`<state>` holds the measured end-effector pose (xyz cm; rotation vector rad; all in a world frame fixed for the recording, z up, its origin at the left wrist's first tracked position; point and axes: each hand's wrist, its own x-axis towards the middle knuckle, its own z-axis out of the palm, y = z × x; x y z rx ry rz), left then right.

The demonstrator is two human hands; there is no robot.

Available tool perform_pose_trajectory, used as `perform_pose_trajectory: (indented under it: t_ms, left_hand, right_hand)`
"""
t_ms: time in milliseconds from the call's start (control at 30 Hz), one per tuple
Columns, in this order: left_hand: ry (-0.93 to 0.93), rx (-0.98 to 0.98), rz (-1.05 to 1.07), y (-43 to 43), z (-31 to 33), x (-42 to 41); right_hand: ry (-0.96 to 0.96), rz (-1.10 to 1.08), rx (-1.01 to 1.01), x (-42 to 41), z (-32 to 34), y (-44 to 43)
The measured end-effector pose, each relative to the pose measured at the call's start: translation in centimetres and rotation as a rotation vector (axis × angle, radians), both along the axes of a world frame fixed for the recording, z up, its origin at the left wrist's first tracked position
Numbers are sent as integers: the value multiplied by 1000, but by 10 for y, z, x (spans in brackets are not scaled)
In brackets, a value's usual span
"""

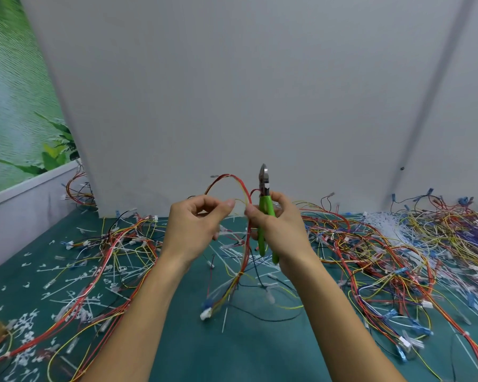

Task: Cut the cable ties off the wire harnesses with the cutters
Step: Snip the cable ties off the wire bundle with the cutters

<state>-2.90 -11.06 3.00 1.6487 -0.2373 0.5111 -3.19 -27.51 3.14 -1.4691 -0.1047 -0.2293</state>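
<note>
Harness (248,232) held by left hand (196,230); right hand (280,230) grips upright cutters (264,194).

This is a wiring workshop. The green worktop (246,354) is strewn with tangled wire harnesses (370,257) and loose white cable ties (384,226). A plain grey partition (232,92) stands along its far edge.

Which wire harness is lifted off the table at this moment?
The red-and-yellow harness arching between the left hand and the right hand, which also holds the green-handled cutters. The other harnesses lie on the green mat.
</note>
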Motion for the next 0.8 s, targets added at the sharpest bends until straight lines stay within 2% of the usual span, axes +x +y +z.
perform_pose_trajectory:
  t_ms: [233, 500, 633, 800]
  left_hand:
    - [73, 109, -108, -5, 0, -5]
    - [61, 274, -156, -1, -5, -1]
    - [38, 250, -158, -1, -5, -2]
    - [19, 200, -40, -3, -5, 3]
  right_hand:
    - [33, -7, 101, 6, 2, -11]
    - [38, 61, 57, 4, 1, -11]
    - [-4, 20, 29, 3, 1, -9]
    - [-102, -147, -7, 3, 3, -10]
